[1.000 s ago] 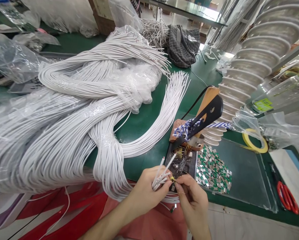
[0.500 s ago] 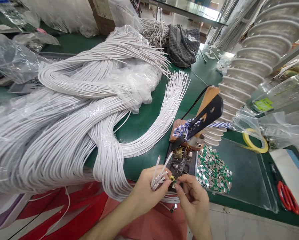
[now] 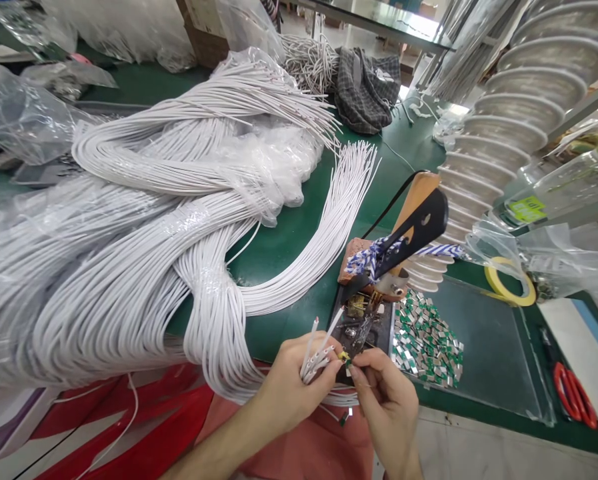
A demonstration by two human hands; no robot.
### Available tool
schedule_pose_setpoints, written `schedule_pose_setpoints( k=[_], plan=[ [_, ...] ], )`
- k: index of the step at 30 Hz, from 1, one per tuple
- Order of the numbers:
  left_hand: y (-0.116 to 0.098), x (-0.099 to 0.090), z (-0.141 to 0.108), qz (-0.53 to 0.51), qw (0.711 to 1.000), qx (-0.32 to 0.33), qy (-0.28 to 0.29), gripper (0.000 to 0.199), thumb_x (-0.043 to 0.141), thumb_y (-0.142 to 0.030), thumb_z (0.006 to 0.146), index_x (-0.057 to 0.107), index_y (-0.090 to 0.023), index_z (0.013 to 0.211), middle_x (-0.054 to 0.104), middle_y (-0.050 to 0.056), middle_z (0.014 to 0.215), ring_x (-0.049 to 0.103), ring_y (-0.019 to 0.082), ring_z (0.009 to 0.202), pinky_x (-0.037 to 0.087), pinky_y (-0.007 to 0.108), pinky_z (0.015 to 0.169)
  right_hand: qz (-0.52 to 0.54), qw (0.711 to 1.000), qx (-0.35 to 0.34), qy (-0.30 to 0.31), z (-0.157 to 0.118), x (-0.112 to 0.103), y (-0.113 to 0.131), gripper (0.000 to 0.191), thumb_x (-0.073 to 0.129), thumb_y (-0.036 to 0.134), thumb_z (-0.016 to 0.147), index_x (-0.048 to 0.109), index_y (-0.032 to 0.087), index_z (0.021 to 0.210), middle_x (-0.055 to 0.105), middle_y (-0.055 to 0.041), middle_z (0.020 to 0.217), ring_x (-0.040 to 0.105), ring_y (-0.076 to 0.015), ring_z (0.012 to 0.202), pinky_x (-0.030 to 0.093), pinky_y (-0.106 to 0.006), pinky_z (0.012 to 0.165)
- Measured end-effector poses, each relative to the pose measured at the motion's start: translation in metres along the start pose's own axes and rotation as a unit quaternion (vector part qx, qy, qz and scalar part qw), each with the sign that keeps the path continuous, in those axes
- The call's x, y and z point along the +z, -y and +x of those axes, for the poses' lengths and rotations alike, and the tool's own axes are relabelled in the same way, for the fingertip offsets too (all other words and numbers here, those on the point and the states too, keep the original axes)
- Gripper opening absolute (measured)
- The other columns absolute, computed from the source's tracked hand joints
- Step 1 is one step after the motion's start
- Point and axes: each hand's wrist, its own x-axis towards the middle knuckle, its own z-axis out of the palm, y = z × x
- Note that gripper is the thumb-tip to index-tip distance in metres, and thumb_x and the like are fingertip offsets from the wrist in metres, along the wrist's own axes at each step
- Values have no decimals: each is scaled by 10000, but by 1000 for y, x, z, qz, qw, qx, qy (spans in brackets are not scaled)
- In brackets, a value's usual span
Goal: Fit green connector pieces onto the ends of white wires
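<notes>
slightly, the thin white cable ends (image 3: pixel 313 363) lean more to the left than one second ago. in the head view, the left hand (image 3: pixel 299 380) closes its fingers around them; the right hand (image 3: pixel 387 393) pinches, thumb against forefinger, a tiny yellow and green piece (image 3: pixel 345 359) between both hands. the step seems to be fine fingertip work on this piece; the next move probably calls for a steady, close pinch. near the right hand lies a pile of small green and silver boards (image 3: pixel 426 340).

Two hands, one left hand (image 3: pixel 299 380) and one right hand (image 3: pixel 391 403); one ribbed hose (image 3: pixel 509 127), one tape roll (image 3: pixel 497 287); white cables (image 3: pixel 299 283) and small green boards (image 3: pixel 426 347) too many to count.
</notes>
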Motion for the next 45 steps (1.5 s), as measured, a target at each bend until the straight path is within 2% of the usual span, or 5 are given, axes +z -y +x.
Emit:
schedule_pose_setpoints(
  k=[3,8,10,15,45],
  plan=[
    [4,1,-1,-1,1000,1,4,186,506,-196,883,574,-169,712,640,51,760,592,171,679,467,271,654,1,1000,-8,-10,0,1,0,55,609,221,892,656,209,867,490,39,693,369,-84,499,336,-198,461],
    [2,0,-2,12,1000,11,5,198,508,-183,885,535,-182,689,629,40,748,577,170,669,453,272,638,20,999,37,-33,-3,5,-2,68,637,269,891,639,203,908,370,74,601,340,-86,478,324,-190,437],
    [0,-1,-1,21,999,24,4,203,510,-174,883,522,-187,681,626,31,742,575,165,665,454,270,645,36,997,48,-56,-4,7,-3,95,648,287,888,612,202,908,445,61,629,355,-80,468,341,-186,425],
    [0,-1,0,29,999,41,6,194,515,-164,887,525,-189,695,617,16,735,580,152,649,459,265,669,84,995,7,-54,-4,9,-4,122,629,229,908,511,227,875,625,0,837,397,-59,460,385,-169,403],
    [-9,-3,3,35,995,95,-6,194,493,-113,887,546,-186,715,633,31,768,596,155,677,473,260,652,54,995,-67,-56,-2,6,10,188,592,104,908,488,244,836,617,24,845,441,-47,473,381,-148,427]
  ],
)
